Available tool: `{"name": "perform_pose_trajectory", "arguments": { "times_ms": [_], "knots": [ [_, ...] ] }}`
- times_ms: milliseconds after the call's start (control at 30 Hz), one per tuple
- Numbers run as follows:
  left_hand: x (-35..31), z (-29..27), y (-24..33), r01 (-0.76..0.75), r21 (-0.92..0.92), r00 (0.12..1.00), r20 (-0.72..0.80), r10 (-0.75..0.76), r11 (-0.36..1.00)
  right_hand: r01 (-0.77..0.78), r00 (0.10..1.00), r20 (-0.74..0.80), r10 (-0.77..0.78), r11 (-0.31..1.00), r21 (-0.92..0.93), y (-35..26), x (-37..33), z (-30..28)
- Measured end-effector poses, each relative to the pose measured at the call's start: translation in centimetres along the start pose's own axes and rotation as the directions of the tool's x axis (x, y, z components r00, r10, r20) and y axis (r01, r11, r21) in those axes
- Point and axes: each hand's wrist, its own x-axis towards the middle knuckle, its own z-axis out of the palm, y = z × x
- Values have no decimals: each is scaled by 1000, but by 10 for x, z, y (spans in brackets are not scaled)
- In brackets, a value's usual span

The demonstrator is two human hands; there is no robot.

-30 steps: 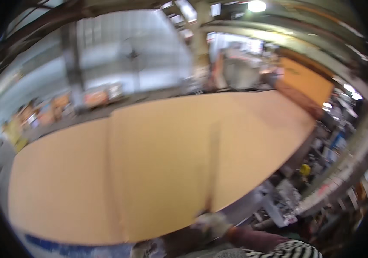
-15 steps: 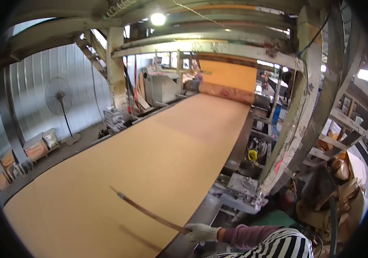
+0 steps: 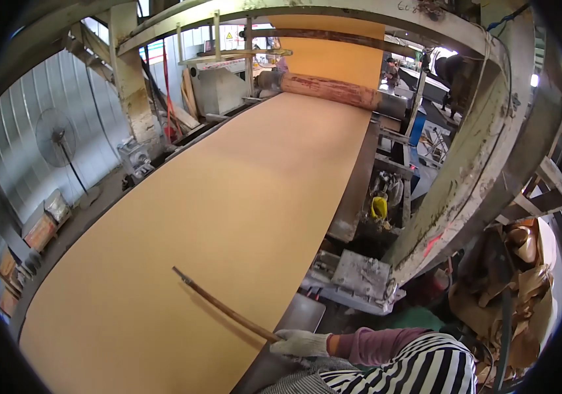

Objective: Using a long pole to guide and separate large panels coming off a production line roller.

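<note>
My right hand (image 3: 300, 344), in a white knit glove, is closed around one end of a thin brown stick (image 3: 228, 311). The stick slants up and left over a wide tan sheet (image 3: 215, 190), and its far end narrows to a dark tip beyond a pale band. A thin shadow lies close beside the stick on the sheet. Past the right edge of the sheet, the glove is over the dark border. My left hand is out of view.
A reddish roller (image 3: 331, 90) spans the sheet's far end, with an orange sheet (image 3: 323, 54) rising behind it. A worn post (image 3: 448, 190) and a metal block (image 3: 361, 274) stand at right. Crumpled brown paper (image 3: 524, 289) lies lower right; a fan (image 3: 56, 136) stands left.
The view has tilted down, and the roller and sheet appear higher. The stick's shadow has drawn closer to it, so the stick is lower over the sheet, still in my right hand.
</note>
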Motion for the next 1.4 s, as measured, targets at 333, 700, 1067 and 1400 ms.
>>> {"name": "perform_pose_trajectory", "arguments": {
  "times_ms": [333, 700, 1067, 1400],
  "knots": [
    [-22, 55, -12, -111, -84, 970, -226, 90, 990, 26, 956, 292, 2, 995, -92, -90, 54, -62],
    [-81, 7, 8, -106, -176, 863, -506, 3, 979, 64, 982, 187, -26, 978, -198, -183, 138, -171],
    [5, 45, 1, -202, -257, 778, -628, -5, 945, 27, 812, -266, -520, 488, -873, -321, 519, -237],
    [-2, -11, -5, -282, -240, 752, -656, 59, 929, -92, 831, -238, -503, 296, -951, -383, 516, -120]
  ]
}}
